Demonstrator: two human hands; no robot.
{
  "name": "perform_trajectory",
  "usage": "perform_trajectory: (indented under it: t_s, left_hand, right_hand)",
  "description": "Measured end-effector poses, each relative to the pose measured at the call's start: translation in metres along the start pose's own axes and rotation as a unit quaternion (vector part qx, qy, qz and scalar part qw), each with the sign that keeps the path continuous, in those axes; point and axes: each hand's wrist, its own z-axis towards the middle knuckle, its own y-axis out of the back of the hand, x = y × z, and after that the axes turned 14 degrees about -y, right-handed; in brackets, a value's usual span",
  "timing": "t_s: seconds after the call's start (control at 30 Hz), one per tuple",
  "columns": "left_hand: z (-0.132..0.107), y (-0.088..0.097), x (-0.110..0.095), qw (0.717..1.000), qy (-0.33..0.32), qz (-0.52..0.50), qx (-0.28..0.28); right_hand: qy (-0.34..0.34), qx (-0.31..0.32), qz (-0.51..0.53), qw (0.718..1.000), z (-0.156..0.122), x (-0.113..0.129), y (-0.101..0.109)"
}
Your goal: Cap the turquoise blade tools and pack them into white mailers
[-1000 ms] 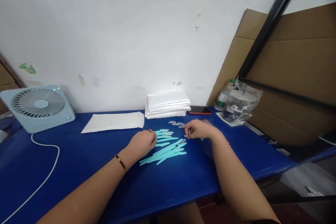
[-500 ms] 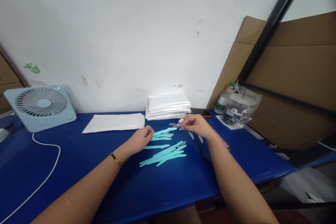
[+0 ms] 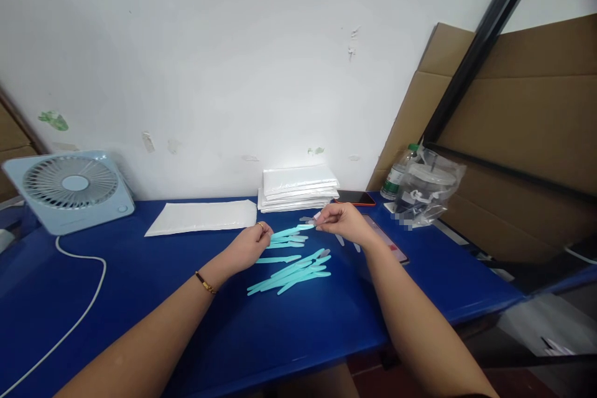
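My left hand (image 3: 248, 247) is closed on the handle of a turquoise eyebrow razor (image 3: 288, 232), whose blade end points right. With thumb and fingertips my right hand (image 3: 344, 222) pinches a small pale blade cover (image 3: 318, 216) right beside that razor's tip; whether the two touch I cannot tell. Several more turquoise razors lie under and next to my left hand. A loose pile of razors (image 3: 298, 273) rests nearer to me on the blue table (image 3: 289, 336). Loose translucent blade covers (image 3: 357, 247) are scattered around my right hand, which hides some of them.
White padded envelopes (image 3: 298, 189) are stacked against the wall, with a single envelope (image 3: 200, 217) to their left. A fan (image 3: 74, 189) with a cable stands far left. Phones (image 3: 357, 198) lie at right, near a bottle (image 3: 395, 177) and a bagged cup (image 3: 426, 189).
My right hand has moved slightly left and down, bringing the pinched cover to the razor's tip. The left hand keeps its hold almost in place.
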Motion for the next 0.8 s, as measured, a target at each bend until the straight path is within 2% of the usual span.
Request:
perform_trajectory:
  t_s: [0.5,0.8]
  left_hand:
    - [0.000,0.003,-0.008,1.000,0.006,0.022,-0.002]
    - [0.002,-0.004,0.000,1.000,0.002,0.007,0.015]
  right_hand:
    - [-0.013,-0.010,0.017,1.000,0.000,0.001,-0.001]
    - [0.019,0.028,-0.005,0.999,0.008,-0.003,-0.029]
